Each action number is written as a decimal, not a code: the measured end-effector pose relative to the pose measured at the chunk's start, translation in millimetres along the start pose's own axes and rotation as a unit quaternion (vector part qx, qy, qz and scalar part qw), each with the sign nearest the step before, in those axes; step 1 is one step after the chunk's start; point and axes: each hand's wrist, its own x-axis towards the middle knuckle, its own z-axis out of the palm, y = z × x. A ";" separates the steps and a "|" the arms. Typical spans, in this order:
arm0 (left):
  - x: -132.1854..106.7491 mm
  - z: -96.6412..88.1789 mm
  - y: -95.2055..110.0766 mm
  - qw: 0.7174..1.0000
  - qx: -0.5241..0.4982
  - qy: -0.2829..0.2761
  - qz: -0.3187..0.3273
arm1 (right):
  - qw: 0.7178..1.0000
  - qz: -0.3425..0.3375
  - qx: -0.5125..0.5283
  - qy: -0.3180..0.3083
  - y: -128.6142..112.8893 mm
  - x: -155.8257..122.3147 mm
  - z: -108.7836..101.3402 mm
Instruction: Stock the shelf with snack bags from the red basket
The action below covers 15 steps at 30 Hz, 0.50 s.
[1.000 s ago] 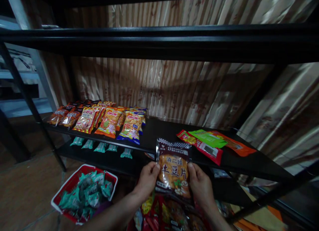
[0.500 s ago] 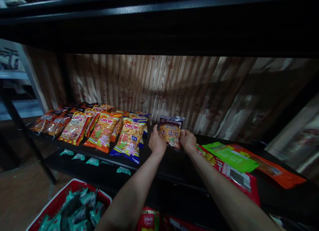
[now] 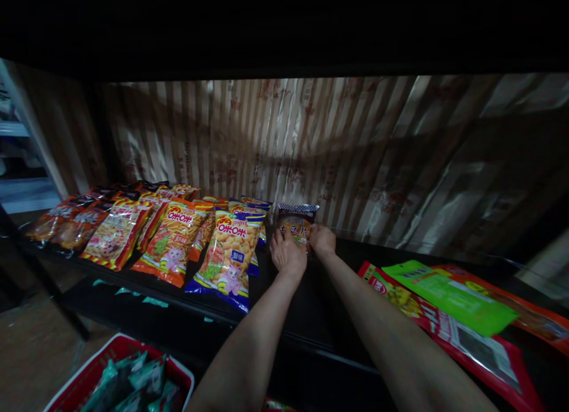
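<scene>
A dark snack bag (image 3: 297, 221) with a checkered top and an orange picture lies far back on the black shelf (image 3: 306, 299), close to the striped curtain. My left hand (image 3: 287, 253) grips its lower left edge and my right hand (image 3: 322, 240) its lower right edge, fingers closed on it. Just to its left lie blue-and-orange snack bags (image 3: 229, 255) in a row.
Rows of orange and red snack bags (image 3: 120, 225) fill the shelf's left part. A red bag (image 3: 448, 329), a green bag (image 3: 444, 293) and an orange bag (image 3: 533, 317) lie at the right. A red basket (image 3: 133, 382) of teal packets stands on the floor below. Another shelf hangs dark overhead.
Both hands carried the dark bag up from over the basket and pushed it to the back of the shelf. My head has moved closer and lower.
</scene>
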 end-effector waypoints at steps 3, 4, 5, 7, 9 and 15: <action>0.1 8.1 -3.9 1.000 0.013 0.004 -0.003 | 1.000 -0.002 0.001 -0.014 -1.8 7.1 11.1; -0.3 10.7 -5.4 1.000 0.019 0.008 -0.001 | 1.000 -0.003 0.000 -0.019 -1.5 9.4 14.4; -0.7 13.2 -6.9 1.000 0.024 0.011 0.000 | 1.000 -0.006 -0.001 -0.023 -0.9 11.6 17.5; -1.3 17.0 -9.3 0.999 0.030 0.013 0.001 | 1.000 -0.013 -0.004 -0.028 0.4 15.8 22.6; -0.8 18.6 -10.4 1.000 0.027 0.007 -0.005 | 0.999 -0.022 -0.006 -0.030 1.0 19.3 26.0; 4.7 18.1 -10.3 0.999 0.012 -0.032 -0.009 | 0.999 -0.029 -0.010 -0.026 0.1 23.4 29.6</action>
